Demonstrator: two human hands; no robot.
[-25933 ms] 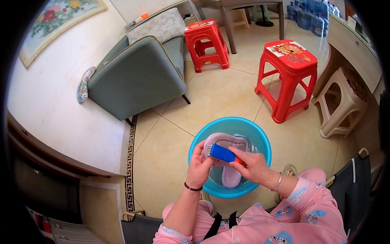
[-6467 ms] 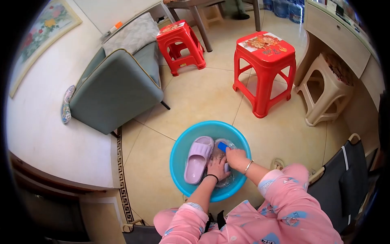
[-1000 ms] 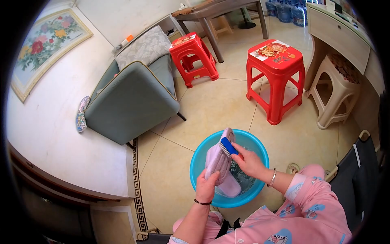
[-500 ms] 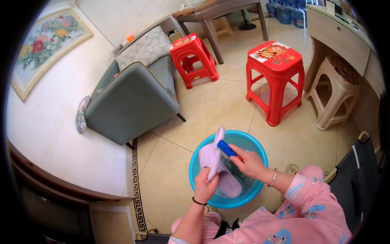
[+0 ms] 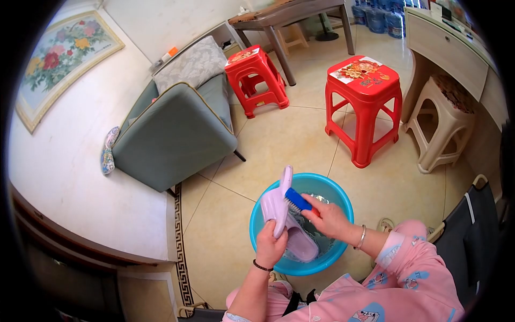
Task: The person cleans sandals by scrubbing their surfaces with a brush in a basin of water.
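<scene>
Two hands (image 5: 271,244) (image 5: 332,220) closed, left holding one slipper (image 5: 273,204), right one brush (image 5: 298,200), second slipper (image 5: 301,245) in one basin (image 5: 339,194)

Through the head camera I'm looking into a home, apparently its living room: I can see a grey-green upholstered armchair (image 5: 174,137) with a patterned cushion (image 5: 190,63), a framed flower painting (image 5: 64,67) on the white wall (image 5: 75,161), red plastic stools (image 5: 363,78) with floral tops, and a drawered desk (image 5: 445,44). Beige floor tiles (image 5: 279,139) with a Greek-key border (image 5: 181,244), large water bottles (image 5: 394,25) and the wearer's pink pajamas (image 5: 397,292) look domestic too.
</scene>
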